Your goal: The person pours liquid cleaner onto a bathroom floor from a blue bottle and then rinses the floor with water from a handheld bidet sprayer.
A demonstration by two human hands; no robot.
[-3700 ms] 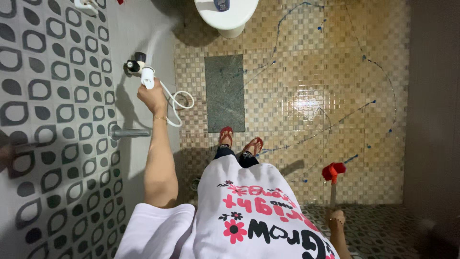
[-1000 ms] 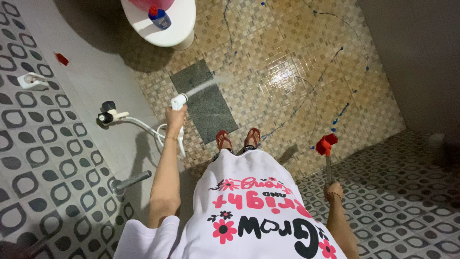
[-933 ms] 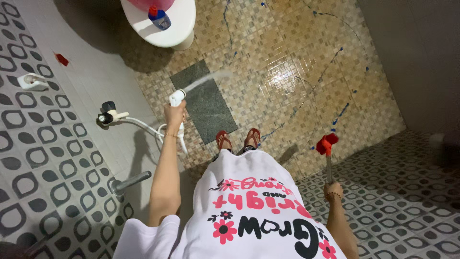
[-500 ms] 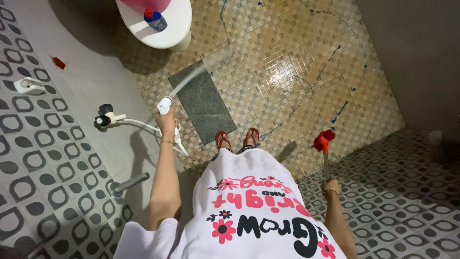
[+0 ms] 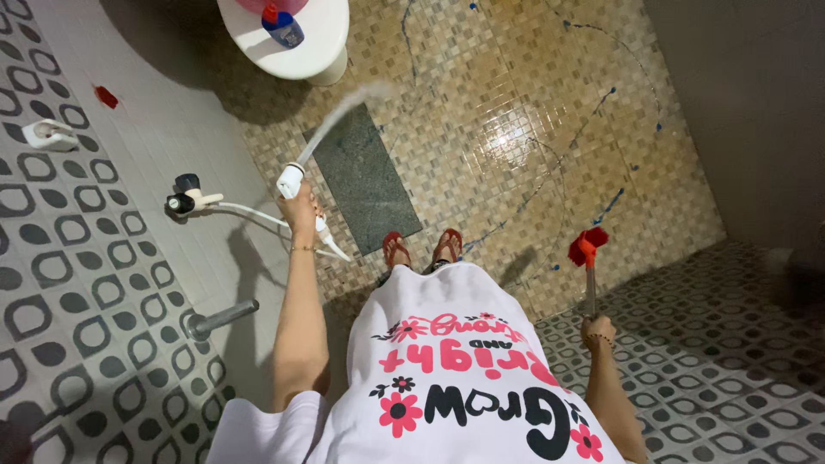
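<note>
Compared with the earlier frames, the left hand (image 5: 301, 209) is carrying the white spray nozzle (image 5: 290, 181) further left and aiming its water jet (image 5: 337, 116) more steeply toward the far side, near the toilet base. That hand is closing tightly around the nozzle handle, from which one white hose (image 5: 249, 215) is running left to a wall valve (image 5: 183, 195). The right hand (image 5: 599, 330) is gripping the thin handle of one red-headed brush (image 5: 587, 246), holding it upright at the right, well apart from the nozzle. Two feet in red sandals (image 5: 421, 247) are standing on the tan mosaic floor (image 5: 516, 103), just near of one dark grey rectangular slab (image 5: 365, 176). One white toilet (image 5: 296, 47) is showing at the far edge, bearing one blue bottle with a red cap (image 5: 282, 26) on its lid, beside a pink object that is cut off by the frame. Blue liquid trails (image 5: 612, 204) are lining the floor in thin curves. On the left wall, one metal bar (image 5: 221, 318), one small white fitting (image 5: 47, 135) and one small red mark (image 5: 106, 96) are showing.
</note>
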